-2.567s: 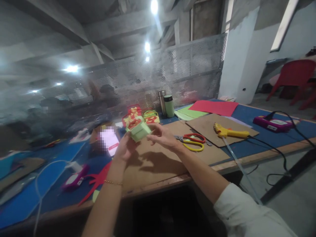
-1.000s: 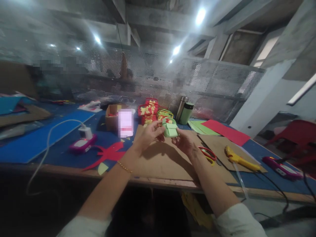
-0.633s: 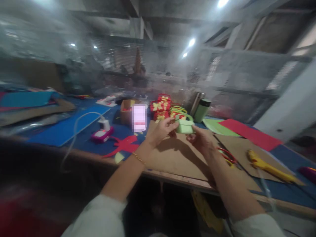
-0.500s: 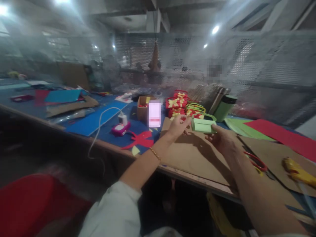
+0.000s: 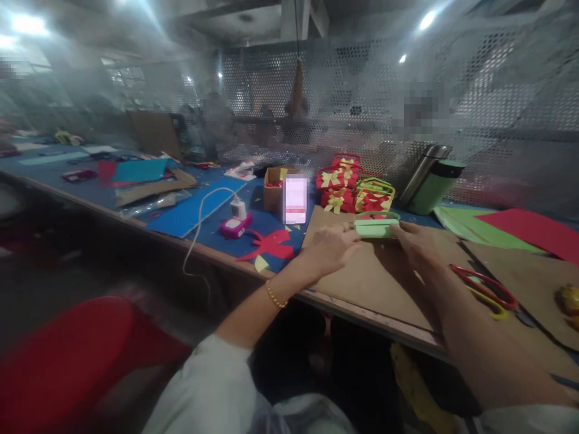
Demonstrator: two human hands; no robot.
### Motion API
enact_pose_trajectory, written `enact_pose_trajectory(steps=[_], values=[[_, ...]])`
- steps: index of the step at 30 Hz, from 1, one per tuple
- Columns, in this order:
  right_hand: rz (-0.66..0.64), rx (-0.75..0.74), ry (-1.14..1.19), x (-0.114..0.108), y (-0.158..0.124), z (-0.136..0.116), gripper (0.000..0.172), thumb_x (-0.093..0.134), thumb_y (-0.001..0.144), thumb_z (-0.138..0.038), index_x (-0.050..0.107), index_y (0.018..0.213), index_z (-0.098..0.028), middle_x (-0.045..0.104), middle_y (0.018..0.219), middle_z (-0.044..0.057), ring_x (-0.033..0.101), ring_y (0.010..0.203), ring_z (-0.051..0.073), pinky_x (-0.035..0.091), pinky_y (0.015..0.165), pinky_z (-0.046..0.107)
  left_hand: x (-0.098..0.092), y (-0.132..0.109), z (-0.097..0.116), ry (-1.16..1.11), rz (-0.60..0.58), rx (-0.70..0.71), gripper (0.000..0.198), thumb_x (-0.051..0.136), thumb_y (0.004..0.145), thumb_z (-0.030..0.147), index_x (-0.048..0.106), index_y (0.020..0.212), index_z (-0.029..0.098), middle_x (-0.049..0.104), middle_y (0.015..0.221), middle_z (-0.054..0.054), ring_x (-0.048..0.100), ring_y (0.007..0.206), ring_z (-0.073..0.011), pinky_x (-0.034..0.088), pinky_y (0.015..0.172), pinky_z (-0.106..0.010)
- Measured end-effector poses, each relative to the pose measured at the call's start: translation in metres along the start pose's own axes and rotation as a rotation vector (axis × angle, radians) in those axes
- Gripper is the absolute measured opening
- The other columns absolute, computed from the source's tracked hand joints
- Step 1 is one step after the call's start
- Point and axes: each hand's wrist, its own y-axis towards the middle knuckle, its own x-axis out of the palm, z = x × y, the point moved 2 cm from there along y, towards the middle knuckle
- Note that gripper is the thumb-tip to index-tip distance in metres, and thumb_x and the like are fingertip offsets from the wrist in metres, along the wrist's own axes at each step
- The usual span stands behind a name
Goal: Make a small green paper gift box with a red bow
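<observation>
A small light-green paper basket [image 5: 376,225] with a thin handle rests on the brown cardboard sheet [image 5: 362,277]. My left hand [image 5: 333,248] lies beside its left end, fingers curled, fingertips touching it. My right hand [image 5: 416,246] touches its right end, fingers bent around the corner. Just behind the green basket stand several finished red and yellow paper baskets [image 5: 353,190].
Red-and-yellow scissors [image 5: 486,292] lie right of my right hand. A green cup [image 5: 435,187] and a steel flask [image 5: 420,172] stand behind. A red paper cutout [image 5: 270,245], a pink device with a white cable [image 5: 234,224] and a small cardboard box [image 5: 274,187] sit left. A red chair [image 5: 67,367] is at bottom left.
The green basket, held up in both hands earlier, has come down onto the cardboard sheet. The view has swung left, showing more of the long table.
</observation>
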Motion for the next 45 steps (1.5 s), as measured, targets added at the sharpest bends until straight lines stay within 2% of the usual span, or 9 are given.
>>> enact_pose_trajectory(steps=[7, 10, 12, 21, 28, 32, 36, 40, 45], values=[[0.132, -0.194, -0.401, -0.001, 0.011, 0.003, 0.03, 0.054, 0.085, -0.04, 0.073, 0.076, -0.017, 0.068, 0.072, 0.011, 0.063, 0.074, 0.025, 0.05, 0.075, 0.038, -0.094, -0.092, -0.064, 0.0, 0.588, -0.7, 0.027, 0.078, 0.075, 0.033, 0.057, 0.063, 0.023, 0.06, 0.076, -0.01, 0.056, 0.115, -0.04, 0.041, 0.102, -0.046], [0.207, -0.205, -0.368, -0.002, 0.005, -0.005, 0.032, 0.055, 0.085, -0.034, 0.078, 0.095, -0.014, 0.075, 0.092, 0.016, 0.067, 0.084, 0.026, 0.051, 0.084, 0.039, -0.111, -0.105, -0.087, 0.273, 0.317, -0.946, 0.04, 0.074, 0.078, 0.04, 0.049, 0.052, 0.024, 0.062, 0.069, -0.013, 0.062, 0.109, -0.0414, 0.044, 0.094, -0.045], [0.193, -0.201, -0.349, -0.003, 0.001, -0.009, 0.034, 0.055, 0.086, -0.033, 0.079, 0.1, -0.013, 0.075, 0.095, 0.016, 0.068, 0.085, 0.026, 0.051, 0.085, 0.039, -0.11, -0.104, -0.095, 0.322, 0.189, -0.982, 0.042, 0.074, 0.077, 0.041, 0.05, 0.047, 0.023, 0.063, 0.064, -0.013, 0.066, 0.095, -0.0392, 0.047, 0.086, -0.043], [0.084, -0.188, -0.236, -0.003, -0.011, -0.018, 0.027, 0.058, 0.084, -0.025, 0.077, 0.1, -0.014, 0.075, 0.1, 0.014, 0.067, 0.089, 0.025, 0.051, 0.09, 0.041, -0.106, -0.085, -0.092, 0.351, 0.187, -0.889, 0.024, 0.065, 0.082, 0.03, 0.063, 0.059, 0.021, 0.072, 0.075, -0.011, 0.066, 0.084, -0.0273, 0.044, 0.078, -0.034], [0.017, -0.314, -0.21, -0.009, -0.045, -0.064, 0.015, 0.057, 0.085, -0.023, 0.071, 0.087, -0.017, 0.069, 0.088, 0.009, 0.061, 0.083, 0.023, 0.05, 0.082, 0.038, -0.124, -0.05, -0.05, 0.278, 0.211, -0.691, 0.016, 0.055, 0.081, 0.031, 0.058, 0.07, 0.021, 0.069, 0.081, -0.008, 0.06, 0.08, -0.0223, 0.043, 0.078, -0.032], [-0.03, -0.43, -0.341, -0.007, -0.074, -0.076, 0.004, 0.069, 0.08, -0.017, 0.069, 0.082, -0.02, 0.069, 0.087, 0.001, 0.057, 0.075, 0.015, 0.044, 0.069, 0.025, -0.125, -0.019, -0.038, 0.254, 0.11, -0.514, 0.028, 0.053, 0.075, 0.047, 0.063, 0.073, 0.022, 0.068, 0.077, -0.005, 0.059, 0.076, -0.0233, 0.043, 0.071, -0.033], [-0.116, -0.686, -0.437, -0.009, -0.117, -0.071, 0.018, 0.055, 0.096, -0.016, 0.067, 0.082, -0.019, 0.067, 0.085, 0.003, 0.055, 0.073, 0.015, 0.038, 0.065, 0.026, -0.101, 0.016, -0.025, 0.112, -0.113, -0.386, 0.034, 0.055, 0.066, 0.055, 0.066, 0.07, 0.023, 0.07, 0.076, -0.002, 0.061, 0.077, -0.0239, 0.046, 0.073, -0.033], [0.032, -0.783, -0.403, -0.057, -0.178, -0.056, 0.022, 0.05, 0.103, -0.022, 0.068, 0.091, -0.019, 0.069, 0.085, 0.005, 0.06, 0.079, 0.016, 0.041, 0.071, 0.027, -0.072, 0.04, -0.004, -0.08, -0.312, -0.323, 0.038, 0.061, 0.067, 0.054, 0.073, 0.086, 0.022, 0.077, 0.091, -0.003, 0.065, 0.089, -0.0249, 0.048, 0.083, -0.033], [0.29, -0.62, -0.549, -0.155, -0.212, -0.019, 0.025, 0.048, 0.104, -0.023, 0.069, 0.091, -0.02, 0.072, 0.089, 0.007, 0.063, 0.082, 0.019, 0.044, 0.075, 0.029, -0.053, 0.068, 0.001, -0.276, -0.351, -0.301, 0.04, 0.068, 0.074, 0.053, 0.073, 0.098, 0.021, 0.076, 0.105, -0.002, 0.063, 0.095, -0.0209, 0.048, 0.081, -0.03]])
